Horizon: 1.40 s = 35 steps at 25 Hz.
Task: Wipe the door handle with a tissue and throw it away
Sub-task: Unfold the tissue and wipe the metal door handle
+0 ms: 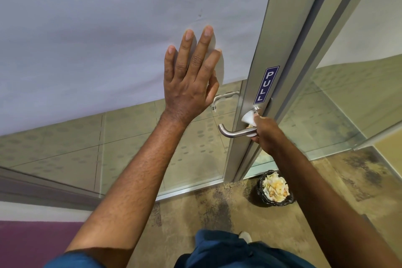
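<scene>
A brushed-metal lever door handle [232, 132] sticks out leftward from the aluminium door frame [256, 72], under a blue PULL sticker [266, 85]. My right hand [264, 131] holds a crumpled white tissue [248, 117] against the handle's base, near the round rose. My left hand [190, 76] lies flat, fingers spread, on the frosted glass panel [108, 28] to the left of the handle. A black bin [274, 188], filled with crumpled paper, stands on the floor below the handle.
A second handle [224, 99] shows through the glass on the far side. A glass side panel [326, 115] stands to the right of the frame. Mottled beige carpet [217, 213] covers the floor; my leg and shoe [245, 236] are at the bottom.
</scene>
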Motion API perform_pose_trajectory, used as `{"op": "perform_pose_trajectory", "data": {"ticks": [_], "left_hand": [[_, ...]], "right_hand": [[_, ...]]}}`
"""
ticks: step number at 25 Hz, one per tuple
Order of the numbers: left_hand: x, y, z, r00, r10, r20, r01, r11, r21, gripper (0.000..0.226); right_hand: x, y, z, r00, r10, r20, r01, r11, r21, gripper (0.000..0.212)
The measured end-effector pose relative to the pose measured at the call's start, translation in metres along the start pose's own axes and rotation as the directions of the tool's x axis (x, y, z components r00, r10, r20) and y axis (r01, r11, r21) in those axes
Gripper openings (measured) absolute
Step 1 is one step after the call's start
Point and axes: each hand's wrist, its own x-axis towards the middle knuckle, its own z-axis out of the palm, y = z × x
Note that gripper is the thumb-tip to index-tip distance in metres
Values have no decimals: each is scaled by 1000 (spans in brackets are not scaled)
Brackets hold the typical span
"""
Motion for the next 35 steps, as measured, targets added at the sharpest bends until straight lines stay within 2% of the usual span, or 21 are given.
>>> {"op": "perform_pose_trajectory", "data": {"ticks": [2, 4, 6, 9, 11, 13, 17, 20, 23, 25, 27, 30, 32, 33, 35], "left_hand": [[0, 0, 0, 1000, 0, 1, 0, 1000, -3, 45], [0, 0, -1, 1000, 6, 9, -6, 1000, -2, 46], [0, -1, -1, 1000, 11, 15, -10, 1000, -11, 48], [0, -1, 1, 1000, 15, 11, -15, 1000, -5, 49], [0, -1, 1, 1000, 14, 9, -14, 1000, -4, 49], [0, -1, 2, 1000, 14, 3, -14, 1000, 0, 48], [-1, -1, 3, 1000, 19, -7, -19, 1000, -3, 49], [0, -2, 4, 1000, 18, -16, -19, 1000, -3, 48], [0, -2, 4, 1000, 5, -15, -5, 1000, 3, 46], [-1, -1, 5, 1000, -1, -17, 1, 1000, 6, 45], [-1, -1, 5, 1000, 3, -19, -2, 1000, 9, 44], [-1, 0, 5, 1000, 11, -25, -11, 1000, 10, 45], [-1, 1, 5, 1000, 17, -23, -17, 1000, 14, 45], [-1, 1, 4, 1000, 18, -25, -18, 1000, 18, 45], [-1, 0, 4, 1000, 12, -29, -11, 1000, 14, 45]], "right_hand": [[1, 10, 4, 990, -107, -97, 107, 994, -7, 16], [-2, 16, 7, 979, -119, -168, 130, 990, 56, 19], [-4, 22, 7, 975, -132, -176, 150, 984, 97, 22], [-5, 29, 2, 963, -167, -213, 187, 979, 80, 39], [-5, 32, 3, 951, -198, -239, 212, 977, 33, 36], [-4, 29, 3, 949, -201, -245, 222, 973, 63, 31], [0, 21, -3, 967, -122, -223, 173, 959, 225, 18], [3, 17, -8, 973, -51, -224, 120, 945, 306, 23], [7, 16, -15, 996, 39, -77, -1, 898, 439, 36], [7, 14, -19, 995, 89, 53, -103, 866, 489, 36], [6, 13, -22, 979, 162, 126, -200, 893, 404, 25], [7, 12, -26, 959, 236, 159, -275, 911, 306, 29], [7, 10, -27, 978, 182, 101, -203, 941, 269, 26], [7, 11, -25, 993, 108, 38, -114, 972, 206, 23], [8, 16, -18, 990, -113, -81, 109, 993, -48, 20]]}}
